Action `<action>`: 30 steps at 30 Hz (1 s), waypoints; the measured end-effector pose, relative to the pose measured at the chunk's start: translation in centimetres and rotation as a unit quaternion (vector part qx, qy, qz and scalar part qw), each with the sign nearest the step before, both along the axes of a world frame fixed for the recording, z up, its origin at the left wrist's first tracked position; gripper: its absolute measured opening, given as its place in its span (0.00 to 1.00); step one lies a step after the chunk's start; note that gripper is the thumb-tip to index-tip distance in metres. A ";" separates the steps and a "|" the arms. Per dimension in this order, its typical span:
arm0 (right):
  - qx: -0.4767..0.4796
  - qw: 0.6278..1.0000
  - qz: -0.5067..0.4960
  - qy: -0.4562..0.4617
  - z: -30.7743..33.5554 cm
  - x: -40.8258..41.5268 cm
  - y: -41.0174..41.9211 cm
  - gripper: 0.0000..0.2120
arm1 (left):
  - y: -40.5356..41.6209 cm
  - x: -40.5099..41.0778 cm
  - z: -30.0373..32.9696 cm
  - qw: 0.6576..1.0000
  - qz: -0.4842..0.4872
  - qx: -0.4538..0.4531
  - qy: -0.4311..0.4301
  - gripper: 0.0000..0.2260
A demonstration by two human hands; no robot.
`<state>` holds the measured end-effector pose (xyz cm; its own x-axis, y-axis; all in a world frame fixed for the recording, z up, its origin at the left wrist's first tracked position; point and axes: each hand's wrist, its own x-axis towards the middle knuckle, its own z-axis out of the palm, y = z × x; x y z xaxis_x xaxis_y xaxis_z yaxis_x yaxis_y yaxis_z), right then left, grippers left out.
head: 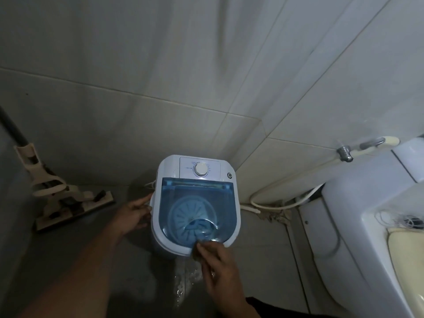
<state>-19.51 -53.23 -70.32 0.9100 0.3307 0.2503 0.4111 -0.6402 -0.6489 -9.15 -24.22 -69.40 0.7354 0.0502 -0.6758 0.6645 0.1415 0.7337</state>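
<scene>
A small white washing machine (167,171) with a blue see-through lid (199,198) and a round white dial (201,169) stands on the floor near the wall corner. It appears tilted toward me. Through the lid I see the pale blue pulsator in the tub. My left hand (135,214) grips the machine's left side, fingers curled at a side handle. At the front rim, my right hand (215,265) holds the edge with curled fingers. A stream of water (183,281) runs from the front rim down onto the floor between my arms.
A beige flat mop (57,198) leans at the left. A white toilet (358,203) fills the right side, with a spray hose (284,180) and a wall valve (345,153) behind it. Grey tiled walls close in behind the machine; the floor under it is wet.
</scene>
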 end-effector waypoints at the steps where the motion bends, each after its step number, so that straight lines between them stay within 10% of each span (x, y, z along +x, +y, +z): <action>1: 0.010 1.000 0.007 0.007 0.3 0.2 -0.3 0.23 | 0.0 0.0 0.0 1.000 0.001 0.001 0.000 0.21; 7: 0.030 0.962 -0.269 0.037 1.6 7.3 -3.3 0.19 | -0.3 0.1 0.3 1.000 0.007 0.002 0.003 0.21; 17: -0.007 0.999 0.023 0.031 1.5 0.8 1.6 0.19 | -0.3 -0.3 0.4 1.000 -0.003 0.015 -0.006 0.20; 24: 0.053 0.937 -0.334 0.088 1.6 3.2 -4.5 0.19 | -0.2 -0.3 -0.3 0.999 -0.017 0.033 -0.010 0.20; 30: 0.092 0.935 -0.329 0.096 0.1 1.7 -1.9 0.22 | -0.5 -0.2 -0.5 1.000 -0.007 0.028 -0.008 0.20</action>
<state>-17.79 -55.16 -70.26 0.9355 -0.3483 0.0596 -0.1668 -0.5842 -0.7943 -9.32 -24.77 -69.86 0.7465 0.0777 -0.6608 0.6548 0.0900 0.7504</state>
